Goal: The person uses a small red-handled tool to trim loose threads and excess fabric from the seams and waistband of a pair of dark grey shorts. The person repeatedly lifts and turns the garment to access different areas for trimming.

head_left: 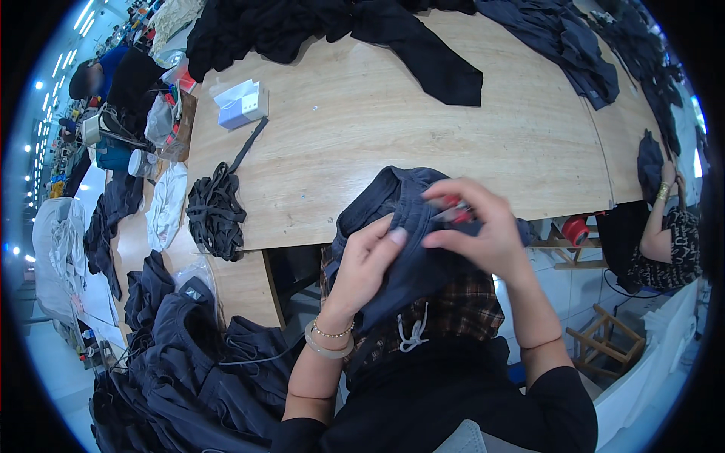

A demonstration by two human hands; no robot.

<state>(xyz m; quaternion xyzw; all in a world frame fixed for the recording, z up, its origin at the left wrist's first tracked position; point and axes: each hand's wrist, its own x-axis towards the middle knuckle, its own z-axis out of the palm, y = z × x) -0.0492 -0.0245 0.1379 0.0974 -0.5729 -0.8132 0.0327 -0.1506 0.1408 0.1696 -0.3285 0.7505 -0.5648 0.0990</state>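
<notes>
The fingers (393, 240) of the left hand (365, 266) pinch a fold of a dark navy garment (393, 219), thumb on top of the cloth. The right hand (483, 230) is closed around small red-handled snips (455, 210), their tip lying against the same fold (the blades themselves are too small to tell apart). The garment is held up just in front of the near edge of the wooden counter (423, 136), above the person's lap.

On the counter, left of the hands, lies 1 tangled bundle of black straps (215, 211). Farther back stands a small white open box (243, 102); its contents cannot be made out. Black fabric pieces (332, 30) crowd the far edge. Below left, a heap of navy garments (196, 362) rests beside the person. At the right, another person (668, 234) handles dark cloth.
</notes>
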